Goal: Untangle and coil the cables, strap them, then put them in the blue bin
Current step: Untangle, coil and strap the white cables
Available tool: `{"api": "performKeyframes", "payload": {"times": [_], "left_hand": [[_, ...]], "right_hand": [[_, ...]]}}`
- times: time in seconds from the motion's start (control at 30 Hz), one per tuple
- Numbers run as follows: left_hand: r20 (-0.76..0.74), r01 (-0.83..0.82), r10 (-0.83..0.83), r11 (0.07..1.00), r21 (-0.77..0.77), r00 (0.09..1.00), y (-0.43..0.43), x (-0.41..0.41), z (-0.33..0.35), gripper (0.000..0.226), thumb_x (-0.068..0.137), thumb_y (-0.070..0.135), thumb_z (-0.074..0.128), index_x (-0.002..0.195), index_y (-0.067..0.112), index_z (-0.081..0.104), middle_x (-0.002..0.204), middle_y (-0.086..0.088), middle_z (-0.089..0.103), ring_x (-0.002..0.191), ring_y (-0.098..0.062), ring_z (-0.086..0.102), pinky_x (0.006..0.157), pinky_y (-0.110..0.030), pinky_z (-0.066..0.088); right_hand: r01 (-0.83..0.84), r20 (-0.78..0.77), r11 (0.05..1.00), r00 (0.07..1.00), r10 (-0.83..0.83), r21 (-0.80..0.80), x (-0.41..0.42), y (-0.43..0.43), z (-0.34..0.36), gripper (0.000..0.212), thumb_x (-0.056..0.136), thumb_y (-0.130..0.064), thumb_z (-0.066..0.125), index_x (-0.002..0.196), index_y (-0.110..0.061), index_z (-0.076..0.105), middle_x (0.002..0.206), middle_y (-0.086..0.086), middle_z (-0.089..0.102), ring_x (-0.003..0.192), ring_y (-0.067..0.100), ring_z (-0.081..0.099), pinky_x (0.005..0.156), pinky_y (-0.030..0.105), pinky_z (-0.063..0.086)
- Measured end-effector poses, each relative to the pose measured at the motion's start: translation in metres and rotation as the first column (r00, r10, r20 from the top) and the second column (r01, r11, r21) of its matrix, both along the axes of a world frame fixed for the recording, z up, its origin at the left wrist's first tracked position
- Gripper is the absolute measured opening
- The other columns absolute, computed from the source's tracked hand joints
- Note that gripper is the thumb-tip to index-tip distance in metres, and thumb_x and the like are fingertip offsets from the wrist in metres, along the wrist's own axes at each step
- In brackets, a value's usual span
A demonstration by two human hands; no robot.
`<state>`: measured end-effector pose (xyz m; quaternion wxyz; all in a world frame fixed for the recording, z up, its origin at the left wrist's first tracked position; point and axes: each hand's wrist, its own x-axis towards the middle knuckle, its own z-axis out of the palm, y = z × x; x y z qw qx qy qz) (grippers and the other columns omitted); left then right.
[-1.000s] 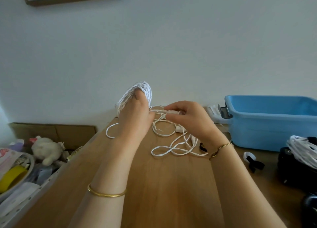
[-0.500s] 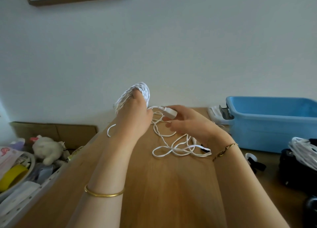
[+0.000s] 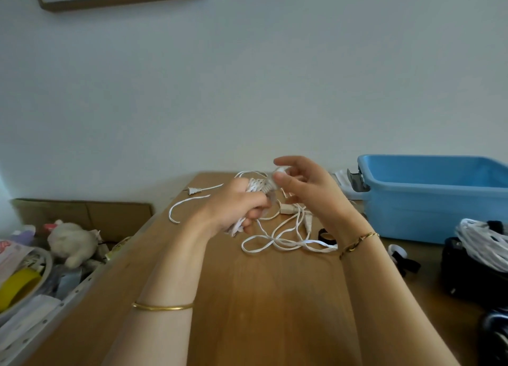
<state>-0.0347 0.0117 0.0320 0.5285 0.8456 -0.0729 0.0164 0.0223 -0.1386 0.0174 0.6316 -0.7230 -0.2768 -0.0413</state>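
The left grip (image 3: 233,209) clenches the white cable coil (image 3: 257,185) above the far edge of the tabletop (image 3: 264,297), its long axis slanting up-right toward the right grip (image 3: 305,189), which pinches a cable strand (image 3: 281,170). Half a second ago the coil stood upright, higher.

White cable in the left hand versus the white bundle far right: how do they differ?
The white cable, gripped in the left hand, trails loose loops over the table; the white bundle is gathered, nobody touching it. The cable is held up; the bundle rests on a black object. Both are white.
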Motion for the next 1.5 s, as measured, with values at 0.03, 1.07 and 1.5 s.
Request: {"api": "performKeyframes", "payload": {"times": [0.03, 1.07, 1.5], "left_hand": [[-0.048, 0.025, -0.03, 0.995, -0.099, 0.998, 0.0, -0.002, 0.002, 0.009, 0.09, 0.002, 0.047, 0.082, 0.004, 0.052, 0.047, -0.001, 0.036, 0.04, -0.013, 0.034, 0.046, -0.026, 0.04], [-0.051, -0.191, 0.191, 0.851, -0.49, 0.98, -0.049, 0.055, -0.012, 0.025, 0.092, 0.021, 0.061, 0.085, 0.013, 0.038, 0.067, -0.008, 0.051, 0.041, -0.012, 0.046, 0.044, -0.028, 0.043], [-0.079, -0.187, 0.171, 0.819, -0.543, 0.982, -0.047, 0.074, -0.017, 0.025, 0.093, 0.024, 0.061, 0.088, 0.012, 0.039, 0.07, -0.009, 0.05, 0.046, -0.017, 0.044, 0.047, -0.029, 0.043]], "right_hand": [[-0.075, -0.05, 0.997, 0.996, 0.076, 0.019, -0.001, -0.001, 0.0, 0.031, 0.09, -0.027, 0.061, 0.121, -0.025, 0.059, 0.104, -0.005, 0.062, 0.092, 0.007, 0.062, 0.084, 0.034, 0.053], [0.457, -0.24, 0.723, 0.733, -0.636, -0.519, -0.007, -0.063, -0.081, 0.033, 0.097, -0.017, 0.044, 0.129, -0.019, 0.051, 0.122, 0.009, 0.057, 0.097, 0.024, 0.063, 0.085, 0.04, 0.055], [0.699, -0.176, 0.668, 0.646, -0.743, -0.257, 0.005, -0.05, -0.092, 0.046, 0.079, 0.022, 0.042, 0.1, -0.018, 0.05, 0.112, 0.0, 0.045, 0.089, 0.01, 0.05, 0.074, 0.02, 0.044]]}}
